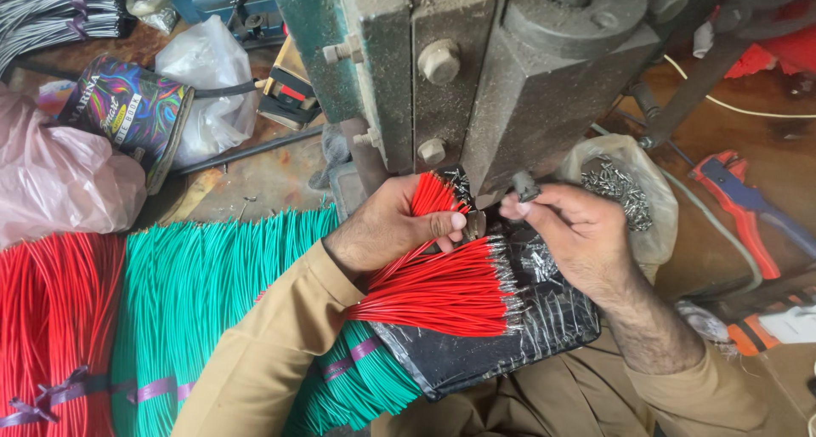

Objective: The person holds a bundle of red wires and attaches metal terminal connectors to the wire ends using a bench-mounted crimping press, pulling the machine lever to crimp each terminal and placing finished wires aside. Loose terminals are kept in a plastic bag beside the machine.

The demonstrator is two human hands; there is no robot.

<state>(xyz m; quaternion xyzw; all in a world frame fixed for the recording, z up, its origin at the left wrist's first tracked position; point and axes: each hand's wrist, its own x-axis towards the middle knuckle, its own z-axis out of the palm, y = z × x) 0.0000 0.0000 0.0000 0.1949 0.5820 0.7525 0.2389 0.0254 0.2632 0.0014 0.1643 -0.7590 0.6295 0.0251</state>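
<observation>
My left hand (393, 226) grips a bundle of short red wires (433, 197), their tips fanned toward the foot of a grey-green metal press (476, 71). Below my fingers a second fan of red wires (446, 291) with bare metal ends lies on a black pad (484, 352). My right hand (568, 233) pinches a small grey metal piece (525, 187) right under the press head, close to the tips of the held wires.
Tied bundles of green wires (212, 301) and red wires (51, 318) lie at the left. A clear bag of small metal terminals (625, 190) sits right of the press. Red-handled pliers (739, 203), plastic bags (59, 173) and a colourful tin (132, 105) surround the bench.
</observation>
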